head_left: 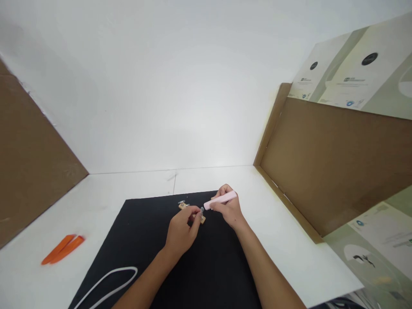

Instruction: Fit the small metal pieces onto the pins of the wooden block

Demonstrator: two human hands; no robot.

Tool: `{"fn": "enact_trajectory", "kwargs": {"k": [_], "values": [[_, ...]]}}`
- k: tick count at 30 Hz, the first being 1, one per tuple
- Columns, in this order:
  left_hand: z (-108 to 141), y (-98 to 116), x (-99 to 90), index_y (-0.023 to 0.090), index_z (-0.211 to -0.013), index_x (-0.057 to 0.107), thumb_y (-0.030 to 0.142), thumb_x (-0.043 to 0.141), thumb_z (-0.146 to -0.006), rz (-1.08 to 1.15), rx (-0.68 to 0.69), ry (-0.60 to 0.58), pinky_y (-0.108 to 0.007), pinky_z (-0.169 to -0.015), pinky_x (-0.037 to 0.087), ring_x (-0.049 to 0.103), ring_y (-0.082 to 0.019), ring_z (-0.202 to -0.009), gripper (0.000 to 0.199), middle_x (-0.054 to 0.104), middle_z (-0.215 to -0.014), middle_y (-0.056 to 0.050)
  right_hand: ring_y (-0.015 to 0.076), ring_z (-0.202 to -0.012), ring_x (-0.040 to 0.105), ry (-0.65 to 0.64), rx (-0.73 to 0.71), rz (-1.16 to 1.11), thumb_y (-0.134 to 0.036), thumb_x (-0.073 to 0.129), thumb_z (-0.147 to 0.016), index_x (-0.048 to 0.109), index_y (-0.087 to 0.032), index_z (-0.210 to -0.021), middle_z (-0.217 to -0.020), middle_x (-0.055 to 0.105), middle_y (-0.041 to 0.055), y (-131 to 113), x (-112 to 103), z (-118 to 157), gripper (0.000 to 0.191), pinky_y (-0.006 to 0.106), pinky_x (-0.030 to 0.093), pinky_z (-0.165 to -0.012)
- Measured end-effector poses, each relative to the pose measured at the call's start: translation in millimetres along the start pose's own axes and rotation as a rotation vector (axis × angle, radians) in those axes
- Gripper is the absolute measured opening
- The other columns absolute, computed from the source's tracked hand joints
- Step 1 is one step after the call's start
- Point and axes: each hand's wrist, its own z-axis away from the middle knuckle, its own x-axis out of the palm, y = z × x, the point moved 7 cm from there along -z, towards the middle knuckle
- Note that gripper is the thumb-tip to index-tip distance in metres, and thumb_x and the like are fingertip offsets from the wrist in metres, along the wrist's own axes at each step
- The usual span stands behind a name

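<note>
My right hand (pixel 229 209) is closed around a pale pink pen-shaped tool (pixel 222 200), whose blunt end points left toward my other hand. My left hand (pixel 183 227) pinches a small grey piece (pixel 202 210), too small to name, between thumb and fingertips. Right below it, partly hidden by those fingers, is a light wooden block (pixel 202 219). A second small wooden piece (pixel 183 206) with shiny metal parts lies just beyond the left hand. A narrow gap separates the pink tool's tip from the grey piece.
Under my hands is a black mat (pixel 206 262) on a white table (pixel 289 257). Orange strips (pixel 62 249) lie at the left, and a white cable (pixel 116 270) loops over the mat's near left part. Cardboard panels (pixel 337 159) stand at both sides, with a white wall behind.
</note>
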Motion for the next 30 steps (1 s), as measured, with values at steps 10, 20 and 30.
{"fn": "enact_trajectory", "kwargs": {"k": [10,20,30], "values": [[0,1,0.6,0.021,-0.089,0.064,0.03,0.049,-0.091,0.001,0.007,-0.005,-0.025,-0.066,0.045,0.059,-0.014,-0.065,0.017,0.067,-0.074,0.0,0.0112,-0.055,0.053,0.016,-0.009,0.017,-0.008,0.072,-0.058,0.041,-0.023,-0.072,-0.064,0.059,-0.0072,1,-2,-1,0.038,0.023,0.044,-0.052],[2,3,5.0,0.022,-0.088,0.062,0.031,0.046,-0.093,-0.038,0.011,-0.029,-0.025,-0.064,0.044,0.058,-0.015,-0.065,0.019,0.065,-0.072,0.0,0.0097,-0.047,0.05,0.042,0.002,-0.083,-0.004,0.068,-0.057,0.039,-0.023,-0.073,-0.06,0.058,-0.0087,5,-4,-3,0.039,0.022,0.042,-0.048],[4,-9,12.6,0.02,-0.088,0.062,0.03,0.047,-0.093,-0.024,0.061,0.045,-0.027,-0.069,0.046,0.06,-0.016,-0.072,0.018,0.066,-0.078,-0.002,0.009,-0.044,0.049,0.011,0.098,-0.335,-0.005,0.066,-0.057,0.039,-0.023,-0.074,-0.058,0.053,-0.0097,34,-7,-10,0.037,0.019,0.038,-0.043]]}}
